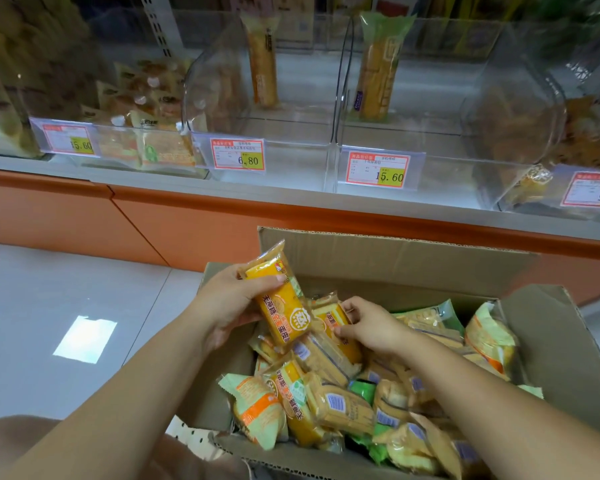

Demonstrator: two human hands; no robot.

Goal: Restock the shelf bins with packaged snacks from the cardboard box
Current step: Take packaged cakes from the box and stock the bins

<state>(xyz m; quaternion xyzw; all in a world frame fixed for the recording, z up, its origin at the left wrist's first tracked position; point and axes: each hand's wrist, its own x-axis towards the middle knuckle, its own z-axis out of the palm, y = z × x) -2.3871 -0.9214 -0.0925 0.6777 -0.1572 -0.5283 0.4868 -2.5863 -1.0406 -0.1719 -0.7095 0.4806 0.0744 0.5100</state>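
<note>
- Shelf bins (329, 147) up top look blurred, rightmost cut off.
- Left hand (227, 301) fingers (271, 279) wrap an orange snack pack (286, 308) above the cardboard box (395, 261).
- Right hand (373, 327) fingers pinch a second pack (350, 349) inside.

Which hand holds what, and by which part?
Left hand grips an orange snack pack by its upper half, thumb across the front. Right hand pinches the side of a second orange pack lying in the cardboard box.
</note>
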